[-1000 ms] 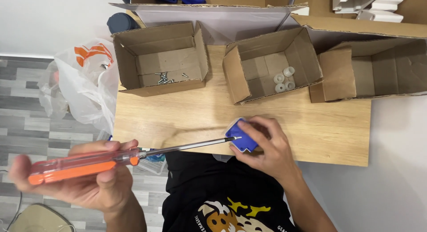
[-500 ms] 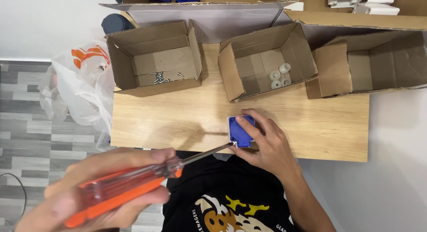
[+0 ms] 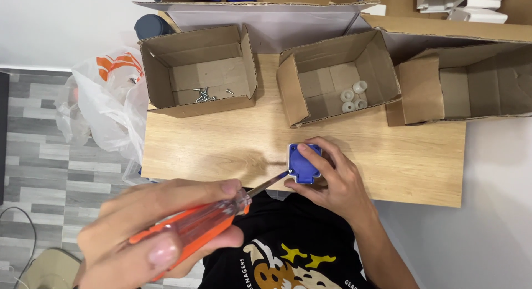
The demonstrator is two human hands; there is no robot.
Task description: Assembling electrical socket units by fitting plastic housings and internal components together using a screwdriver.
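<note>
Screwdriver swung nearer (tip at socket).

You are seated at a small-parts assembly station, more an improvised workshop than a factory line. A plain wooden tabletop stands on grey plank flooring against a white wall. Along its far edge, open cardboard boxes serve as parts bins: the left box holds loose screws, the middle box holds white plastic caps, and the right box shows only its bare floor. A white plastic bag hangs at the left. Larger cartons stand farther back.
</note>
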